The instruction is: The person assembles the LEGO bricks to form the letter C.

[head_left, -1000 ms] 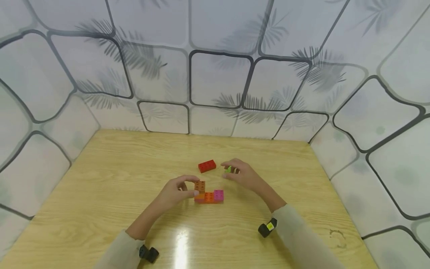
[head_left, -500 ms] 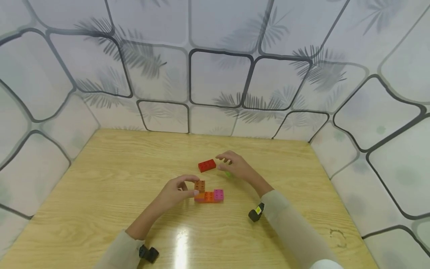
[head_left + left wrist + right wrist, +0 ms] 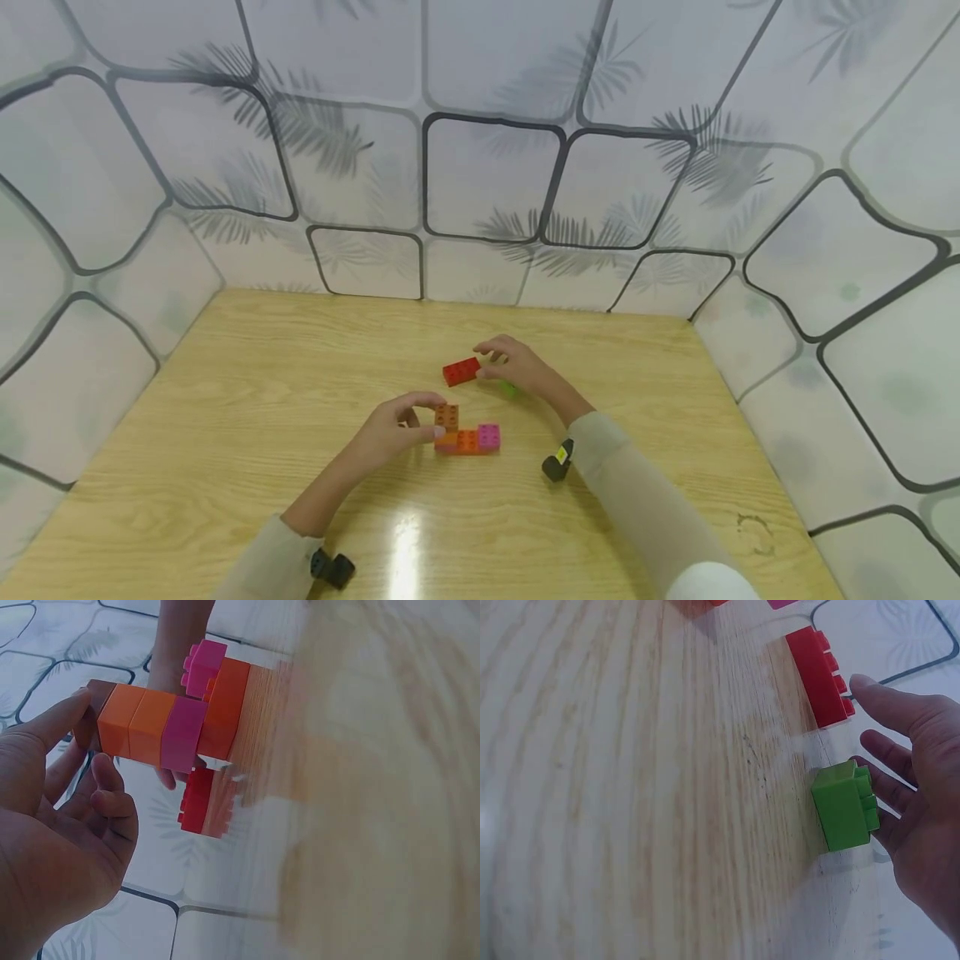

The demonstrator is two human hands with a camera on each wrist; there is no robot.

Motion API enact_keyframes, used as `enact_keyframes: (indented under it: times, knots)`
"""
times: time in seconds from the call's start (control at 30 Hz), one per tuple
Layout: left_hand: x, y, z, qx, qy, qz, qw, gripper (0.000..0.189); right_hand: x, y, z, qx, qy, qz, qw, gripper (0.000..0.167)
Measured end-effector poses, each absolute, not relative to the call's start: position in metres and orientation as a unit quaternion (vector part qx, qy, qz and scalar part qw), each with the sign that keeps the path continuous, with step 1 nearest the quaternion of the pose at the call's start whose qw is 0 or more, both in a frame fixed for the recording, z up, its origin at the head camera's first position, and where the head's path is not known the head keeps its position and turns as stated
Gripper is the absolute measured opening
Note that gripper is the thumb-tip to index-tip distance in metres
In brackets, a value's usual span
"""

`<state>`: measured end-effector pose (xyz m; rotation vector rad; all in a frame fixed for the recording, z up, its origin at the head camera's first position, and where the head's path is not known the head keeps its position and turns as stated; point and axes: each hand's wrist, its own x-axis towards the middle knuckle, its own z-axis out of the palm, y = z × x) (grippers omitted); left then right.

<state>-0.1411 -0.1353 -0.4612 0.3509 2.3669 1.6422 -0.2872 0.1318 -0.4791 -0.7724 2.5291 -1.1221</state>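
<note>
My left hand pinches the brown brick between thumb and forefinger. That brick tops a stack of two orange bricks and a magenta brick. The stack stands on one end of a long orange brick, whose other end bears a pink brick. My right hand hovers with relaxed, spread fingers and holds nothing. Its thumb is close to the studded red brick. Below the hand stands a green brick, mostly hidden in the head view.
All the bricks are on a wooden table. Patterned panels wall it in at the back and sides. Both wrists carry small black cameras. A dark ring-shaped mark is on the table at right.
My right hand has moved left and slightly away from me, over the green brick towards the red one. My left hand and the stack have stayed still.
</note>
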Motion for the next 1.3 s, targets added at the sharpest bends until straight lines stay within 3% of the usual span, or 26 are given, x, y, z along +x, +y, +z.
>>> enact_keyframes:
  times: [0.53,1.3]
  knots:
    - [-0.141,-0.134,-0.462,0.121,0.812,0.559,0.117,0.044,-0.296,0.114,-0.481,-0.261,0.883,-0.35,0.173,0.048]
    - [-0.138,-0.134,-0.457,0.122,0.806,0.567,0.119,0.047,-0.299,0.116,-0.485,-0.257,0.891,-0.352,0.129,0.038]
